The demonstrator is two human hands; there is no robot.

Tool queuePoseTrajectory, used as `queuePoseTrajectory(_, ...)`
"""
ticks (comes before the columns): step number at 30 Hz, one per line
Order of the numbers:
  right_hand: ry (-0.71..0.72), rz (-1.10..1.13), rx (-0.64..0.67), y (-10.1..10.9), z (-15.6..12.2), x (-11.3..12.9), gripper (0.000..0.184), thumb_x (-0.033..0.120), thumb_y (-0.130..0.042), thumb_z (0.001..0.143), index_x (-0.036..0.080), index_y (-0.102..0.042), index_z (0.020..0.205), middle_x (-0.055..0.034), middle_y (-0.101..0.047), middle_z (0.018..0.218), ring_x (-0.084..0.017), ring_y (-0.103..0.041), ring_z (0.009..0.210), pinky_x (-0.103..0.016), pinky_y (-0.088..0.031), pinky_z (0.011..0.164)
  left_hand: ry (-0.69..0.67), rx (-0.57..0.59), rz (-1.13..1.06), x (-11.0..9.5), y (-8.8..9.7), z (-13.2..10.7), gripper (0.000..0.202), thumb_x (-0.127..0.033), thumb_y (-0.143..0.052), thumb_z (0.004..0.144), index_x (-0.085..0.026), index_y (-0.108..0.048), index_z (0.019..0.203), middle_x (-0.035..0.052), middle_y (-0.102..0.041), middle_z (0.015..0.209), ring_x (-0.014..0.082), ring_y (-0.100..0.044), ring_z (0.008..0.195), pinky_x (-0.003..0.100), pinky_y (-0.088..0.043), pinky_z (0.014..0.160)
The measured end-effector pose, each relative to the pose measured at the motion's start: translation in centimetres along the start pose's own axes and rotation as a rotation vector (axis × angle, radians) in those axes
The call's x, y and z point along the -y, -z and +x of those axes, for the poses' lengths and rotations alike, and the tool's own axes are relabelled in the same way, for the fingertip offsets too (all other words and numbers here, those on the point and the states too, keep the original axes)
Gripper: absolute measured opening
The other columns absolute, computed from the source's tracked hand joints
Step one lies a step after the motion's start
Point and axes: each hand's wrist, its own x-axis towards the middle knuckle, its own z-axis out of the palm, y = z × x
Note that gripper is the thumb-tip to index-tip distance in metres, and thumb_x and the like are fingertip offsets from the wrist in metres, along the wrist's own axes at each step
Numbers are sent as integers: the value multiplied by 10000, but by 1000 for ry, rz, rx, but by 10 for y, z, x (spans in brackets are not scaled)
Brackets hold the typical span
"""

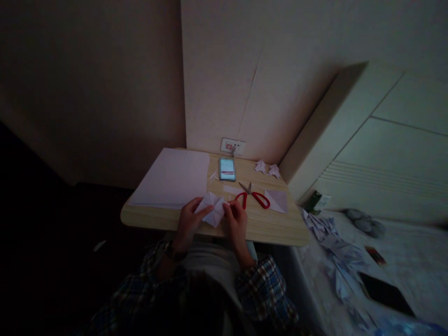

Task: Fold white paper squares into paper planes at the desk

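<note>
A creased piece of white folded paper (211,211) is held between my two hands, above the table's front edge. My left hand (191,218) grips its left side, thumb lying across the top. At the right corner, my right hand (235,218) pinches the paper between thumb and fingers. Just beyond my right hand lie red-handled scissors (259,199) with their blades apart, partly over a paper strip (231,189). A square of paper (277,200) with a diagonal crease sits right of the scissors. To the left is a stack of white paper sheets (171,177).
A lit phone (227,169) lies near the back of the wooden table (280,228), below a wall socket (233,146) with a plug. Two folded paper figures (267,168) stand at the back right. On the bed (413,252) are folded papers (341,249) and a dark tablet-like object (387,293).
</note>
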Motion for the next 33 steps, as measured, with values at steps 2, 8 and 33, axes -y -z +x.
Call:
queuePoseTrajectory(2, -20, -1, -45, 0, 0, -1, 219, 389, -573, 800, 187, -559, 717, 23, -554, 639, -125, -485, 581, -240, -366, 536, 32, 63, 5, 1, 0, 1, 347, -349, -791, 561, -140, -675, 812, 36, -726, 770, 192, -652, 702, 269, -498, 648)
queuePoseTrajectory(8, -15, -53, -69, -2, -1, 0, 193, 367, -576, 805, 190, -558, 730, 26, -542, 642, -129, -480, 592, -251, -377, 561, 104, 195, 10, 2, 3, 6, 362, -371, -805, 503, -140, -681, 752, 20, -716, 710, 185, -638, 667, 281, -498, 648)
queuePoseTrajectory(33, 262, -161, 54, 2, -2, 6, 51, 226, -542, 825, 203, -579, 853, 4, -499, 761, -150, -480, 698, -274, -398, 655, 11, 47, 67, 5, 2, 2, 329, -390, -776, 595, -128, -723, 788, 31, -721, 722, 174, -605, 648, 269, -468, 625)
